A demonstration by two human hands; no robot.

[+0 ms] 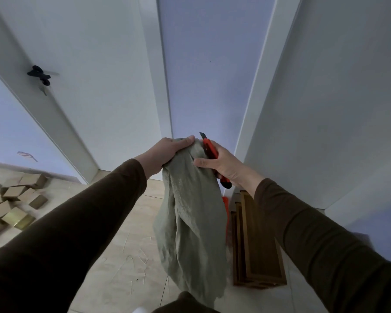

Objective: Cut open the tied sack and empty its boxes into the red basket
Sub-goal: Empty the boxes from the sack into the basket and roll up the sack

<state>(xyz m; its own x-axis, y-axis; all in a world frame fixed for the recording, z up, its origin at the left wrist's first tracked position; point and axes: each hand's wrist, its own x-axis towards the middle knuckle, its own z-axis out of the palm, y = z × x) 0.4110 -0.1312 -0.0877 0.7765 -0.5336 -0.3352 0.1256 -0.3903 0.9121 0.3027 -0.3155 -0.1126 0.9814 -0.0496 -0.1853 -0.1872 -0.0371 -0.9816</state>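
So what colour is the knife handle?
Red, with a black end, on the knife in the right hand; head view.

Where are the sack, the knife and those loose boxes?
sack (190, 213): head view, middle of hanging cloth.
knife (210, 148): head view, red handle.
boxes (11, 199): head view, pile on floor.

Long dark brown sleeves (81, 222) reach both wrists; hands (167, 152) bare; fabric perhaps ribbed, dim light.
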